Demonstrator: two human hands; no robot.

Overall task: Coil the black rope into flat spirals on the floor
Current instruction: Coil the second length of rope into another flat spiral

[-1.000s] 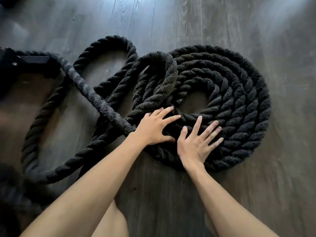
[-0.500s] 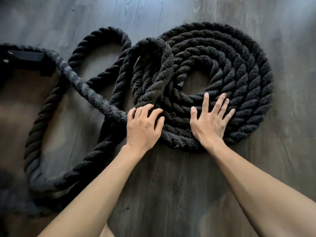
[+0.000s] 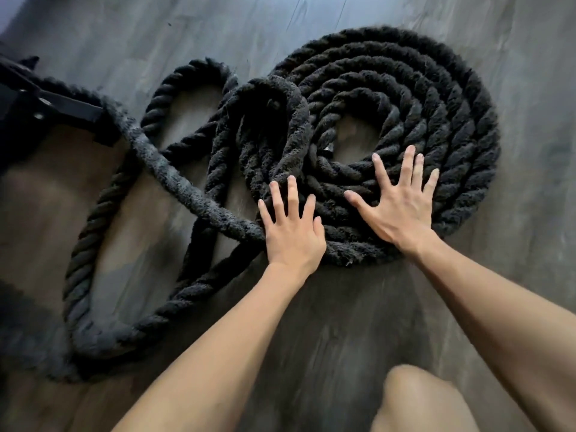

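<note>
At the far left edge a dark metal bracket-like fixture (image 3: 67, 106) juts in from the frame border; most of it is cut off and lost in shadow, so its shape is hard to make out. The thick black twisted rope (image 3: 452, 98) runs out from beside that fixture across the grey wood-plank floor (image 3: 109, 32). One fuzzy, greyer stretch slants down to the right, crossing over long loose loops that sprawl on the left half of the floor. The lowest loop blurs into darkness at the lower left corner, where its course cannot be followed.

The left hand (image 3: 291, 230) lies palm down with fingers straight and slightly fanned. It presses on the near left edge of the coil, just where the slanting stretch meets it. Nothing is gripped; the fingertips rest on the rope's strands and the heel of the hand covers the outer turn.

Above this hand a raised bight of rope humps over the coil's left side, and the turns beneath it are hidden.

The right hand (image 3: 400, 202) is spread wide, thumb pointing left, all fingers straight and flat on the near turns of the spiral. It holds nothing, only presses down. The spiral itself lies flat on the floor in several rings around a small bare centre, filling the right of the view.

At the bottom edge a bare knee (image 3: 417, 400) shows, blurred and cut off.
</note>
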